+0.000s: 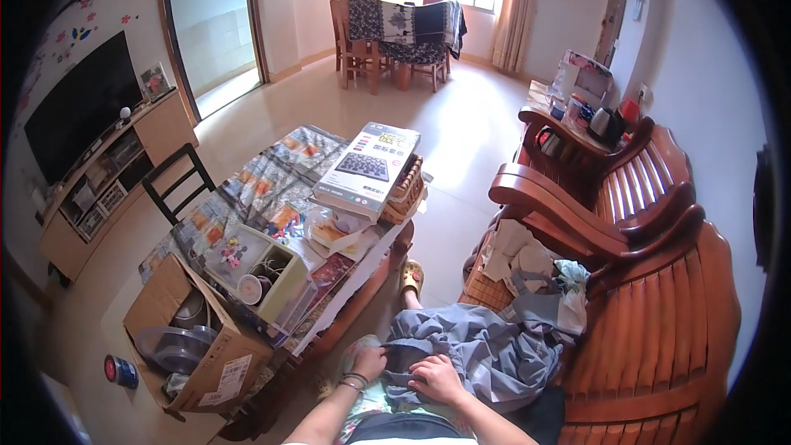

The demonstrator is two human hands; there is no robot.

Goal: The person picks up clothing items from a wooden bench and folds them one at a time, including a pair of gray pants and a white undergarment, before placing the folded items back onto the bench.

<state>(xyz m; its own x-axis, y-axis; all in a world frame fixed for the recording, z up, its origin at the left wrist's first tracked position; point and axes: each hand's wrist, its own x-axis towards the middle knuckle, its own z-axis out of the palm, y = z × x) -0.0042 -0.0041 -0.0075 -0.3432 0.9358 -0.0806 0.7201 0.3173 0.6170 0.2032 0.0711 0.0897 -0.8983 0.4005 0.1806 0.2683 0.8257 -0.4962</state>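
A crumpled grey garment point(486, 354) is spread over my lap and spills to the right onto the wooden bench. Its gathered opening lies between my hands. My left hand point(369, 362), with bands on the wrist, is closed at the left edge of this opening, its fingertips pinching the cloth. On the right side of the opening rests my right hand point(438, 378), fingers bent and gripping the fabric. Light patterned clothing point(362, 400) shows beneath the garment on my legs.
To the left stands a low table point(247, 173) with a patterned cover, a chess set box point(368, 166) and an organizer box point(268, 276). Beside it is an open cardboard box point(222, 354). On the right, a slatted wooden bench point(659, 330) adjoins a woven basket point(490, 272) of cloths.
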